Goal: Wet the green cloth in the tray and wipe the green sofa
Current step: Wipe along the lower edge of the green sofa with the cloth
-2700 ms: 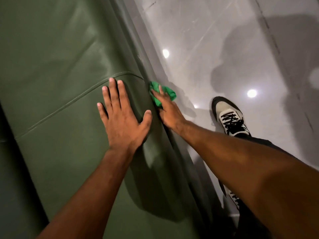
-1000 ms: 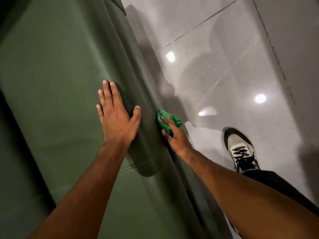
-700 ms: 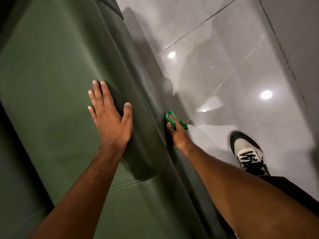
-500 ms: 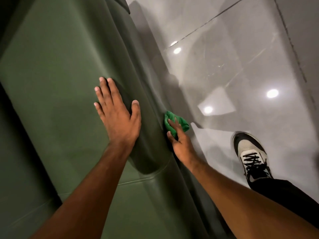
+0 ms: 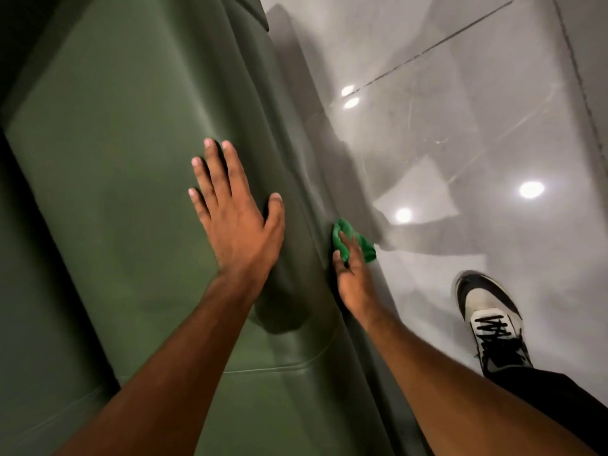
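Observation:
The green sofa (image 5: 125, 166) fills the left half of the head view, its top surface sloping to a side face on the right. My left hand (image 5: 235, 218) lies flat on the top, fingers spread, holding nothing. My right hand (image 5: 353, 274) presses the bright green cloth (image 5: 363, 243) against the sofa's side face, just above the floor. The cloth is bunched under my fingers and only partly visible. The tray is not in view.
Glossy grey floor tiles (image 5: 477, 126) with ceiling-light reflections run along the sofa's right side. My foot in a black and white sneaker (image 5: 487, 317) stands on the floor at lower right, a dark trouser leg (image 5: 552, 393) above it.
My right hand with the cloth has slid along the sofa's side face, back and forth slightly. My left hand stays flat on the top, shifted a little with the view.

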The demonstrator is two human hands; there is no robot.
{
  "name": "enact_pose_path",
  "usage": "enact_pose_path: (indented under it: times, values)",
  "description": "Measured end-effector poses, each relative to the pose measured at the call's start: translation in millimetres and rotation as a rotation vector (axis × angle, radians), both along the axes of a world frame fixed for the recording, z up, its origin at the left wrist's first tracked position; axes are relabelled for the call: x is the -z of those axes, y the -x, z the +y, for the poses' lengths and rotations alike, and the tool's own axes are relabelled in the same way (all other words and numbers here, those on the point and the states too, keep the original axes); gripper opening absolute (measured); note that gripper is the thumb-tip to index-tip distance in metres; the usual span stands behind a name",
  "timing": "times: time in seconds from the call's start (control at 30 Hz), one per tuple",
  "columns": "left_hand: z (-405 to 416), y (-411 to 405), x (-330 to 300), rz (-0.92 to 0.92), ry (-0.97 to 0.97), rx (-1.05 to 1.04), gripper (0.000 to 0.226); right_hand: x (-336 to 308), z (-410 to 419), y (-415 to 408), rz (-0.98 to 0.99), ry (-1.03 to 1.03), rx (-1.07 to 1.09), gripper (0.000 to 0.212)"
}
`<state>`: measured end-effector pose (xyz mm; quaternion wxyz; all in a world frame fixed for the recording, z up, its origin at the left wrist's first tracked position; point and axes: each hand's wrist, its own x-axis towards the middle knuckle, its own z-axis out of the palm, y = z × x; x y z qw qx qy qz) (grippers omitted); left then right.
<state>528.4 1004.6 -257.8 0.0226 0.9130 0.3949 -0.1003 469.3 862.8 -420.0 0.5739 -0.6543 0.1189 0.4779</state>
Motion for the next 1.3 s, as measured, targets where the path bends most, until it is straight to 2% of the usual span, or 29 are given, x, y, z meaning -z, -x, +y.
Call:
enact_pose_path:
  times: [0.1, 0.2, 0.27, 0.43, 0.57, 0.7, 0.73, 0.8, 0.9, 1.0, 1.07, 1.13, 1.23, 1.3]
  values:
    - [-0.9, -1.4, -0.6, 0.003, 0.012, -0.005, 0.089, -18.5, 6.2, -1.6, -0.055, -0.144, 0.055, 0.042]
    - [-2.1, 0.2, 1.7, -0.001, 0.005, 0.001, 0.088, -20.5, 21.7, -21.2, -0.145, -0.265, -0.027, 0.043]
    - [-1.1, 0.4, 4.0, -0.006, -0.014, 0.008, 0.088, -6.1, 32.6, -36.3, -0.208, -0.260, -0.092, 0.047]
    - [-1.5, -0.7, 5.7, -0.010, -0.052, 0.005, 0.089, 39.3, 34.2, -44.1, -0.093, -0.127, -0.093, 0.044]
    - [0.9, -6.2, -9.7, 0.082, 0.001, 0.028, 0.089, -6.0, 27.0, -45.3, -0.012, -0.026, -0.122, 0.046]
    - [27.0, -4.8, -12.8, 0.121, 0.063, 0.128, 0.091, -42.2, 39.2, -62.5, -0.079, -0.108, -0.158, 0.042]
    - [33.7, -6.0, -11.6, 0.107, 0.070, 0.147, 0.091, -41.6, 46.7, -71.8, -0.173, -0.120, -0.162, 0.041]
    - [43.6, -8.7, -7.8, 0.070, 0.068, 0.166, 0.090, -28.5, 56.2, -81.7, -0.144, -0.259, -0.103, 0.041]
    - [48.9, -10.5, -2.1, 0.028, 0.057, 0.169, 0.090, -12.1, 69.4, -92.3, -0.129, -0.104, -0.131, 0.044]
    - [49.7, -10.2, -4.9, 0.023, 0.066, 0.173, 0.090, -7.4, 67.6, -86.6, -0.173, 0.014, -0.300, 0.050]
    - [54.1, -9.1, -7.7, 0.042, 0.080, 0.196, 0.091, -5.4, 70.4, -87.9, -0.132, 0.040, -0.290, 0.051]
    - [61.5, -10.8, -7.6, 0.037, 0.089, 0.246, 0.092, -6.5, 70.9, -89.2, -0.212, 0.049, -0.312, 0.051]
    - [78.3, -17.2, -3.8, -0.005, 0.075, 0.273, 0.092, -14.9, 83.6, -98.4, -0.274, -0.032, -0.216, 0.049]
    - [83.2, -20.6, -4.0, -0.032, 0.087, 0.253, 0.092, -15.8, 90.5, -104.6, -0.324, -0.092, -0.226, 0.052]
